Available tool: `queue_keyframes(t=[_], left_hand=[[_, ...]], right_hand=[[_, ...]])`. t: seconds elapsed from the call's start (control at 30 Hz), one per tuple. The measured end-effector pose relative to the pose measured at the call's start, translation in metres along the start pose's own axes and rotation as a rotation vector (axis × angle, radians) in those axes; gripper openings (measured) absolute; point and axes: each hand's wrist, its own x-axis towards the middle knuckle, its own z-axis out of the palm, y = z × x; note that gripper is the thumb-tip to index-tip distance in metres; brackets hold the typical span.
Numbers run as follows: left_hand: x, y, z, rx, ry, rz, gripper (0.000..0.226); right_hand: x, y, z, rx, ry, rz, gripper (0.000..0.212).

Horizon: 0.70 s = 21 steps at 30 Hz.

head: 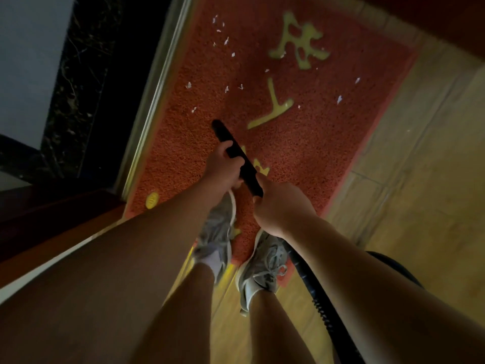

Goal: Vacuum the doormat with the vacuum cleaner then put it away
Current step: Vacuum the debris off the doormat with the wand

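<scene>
Head view shows both hands clasping the black vacuum nozzle (235,148). The left hand (223,168) grips farther along for aim and the right hand (279,206) grips nearer, by the ribbed hose (319,300), so the tip angles down onto the red doormat (301,143). White paper scraps (227,88) lie farther ahead, uncollected. Grey shoes (262,261) cover the mat's near end, and a metal threshold (154,90) borders its left edge.

A metal threshold strip (156,82) edges a black marble frame (78,74) (faintly veined), yellowish floor tiles (420,166) opposite.
</scene>
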Motion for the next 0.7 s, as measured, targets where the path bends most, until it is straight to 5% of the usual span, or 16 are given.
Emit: queue_keyframes(t=[0.7], left_hand=[[0.031,0.022,-0.046,-0.155,-0.010,-0.018,0.060]], right_hand=[[0.042,-0.053,-0.011,-0.076,-0.031,-0.052,0.056]])
